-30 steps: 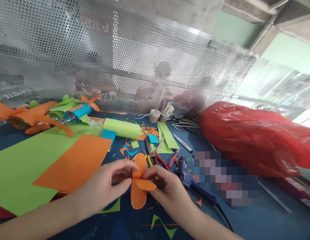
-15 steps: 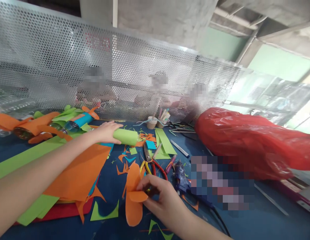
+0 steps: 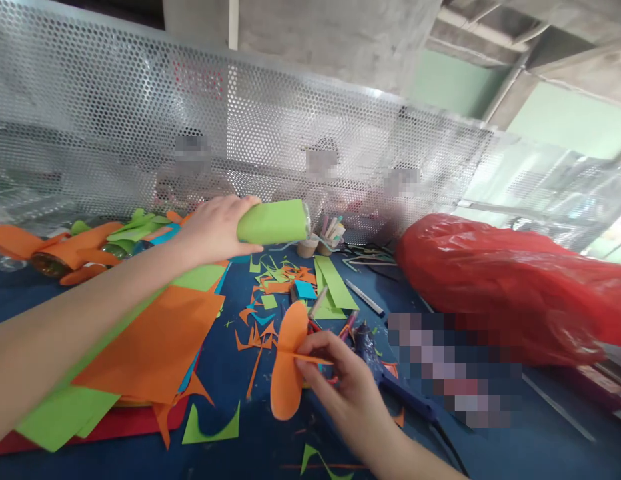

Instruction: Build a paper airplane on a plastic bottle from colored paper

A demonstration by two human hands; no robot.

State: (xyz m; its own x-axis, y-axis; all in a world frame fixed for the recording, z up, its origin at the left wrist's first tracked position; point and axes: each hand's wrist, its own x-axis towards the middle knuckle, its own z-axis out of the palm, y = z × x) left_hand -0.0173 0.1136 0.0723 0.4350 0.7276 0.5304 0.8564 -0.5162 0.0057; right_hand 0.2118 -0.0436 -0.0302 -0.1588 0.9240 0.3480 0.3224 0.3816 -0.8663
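Left hand (image 3: 213, 227) has the green bottle (image 3: 275, 222) by its left end, fingers curled over the far side, thumb on the near side. Bottle is up off the table (image 3: 225, 373), lying roughly sideways, its clear base poking out of the paper wrap at the right; neck end is hidden by the hand. Looks like thin plastic: light, will likely dent if squeezed hard, and the wrap could slide or crease. Best hold is a loose wrap round the body or the firmer neck. Right hand (image 3: 347, 383) pinches the orange cutout (image 3: 289, 363) between thumb and index near its middle, where a side flap sticks out. Near weightless, bendy, creases easily; I'd keep the pinch at the centre and off the rounded lobes. The two are well apart. Below the bottle: paper scraps (image 3: 285, 273) and a blue piece (image 3: 305, 289). Glue gun (image 3: 403, 393) lies just right of the right hand, cable (image 3: 447, 443) trailing toward the near edge; snag risk, and maybe a hot tip, can't tell. Marker (image 3: 365, 298) and red bag (image 3: 490, 287) sit further right. Cups (image 3: 307, 247) are behind the scraps, orange sheet (image 3: 155, 340) on the stack under the left forearm. The pixelated patch right of the glue gun is unreadable.
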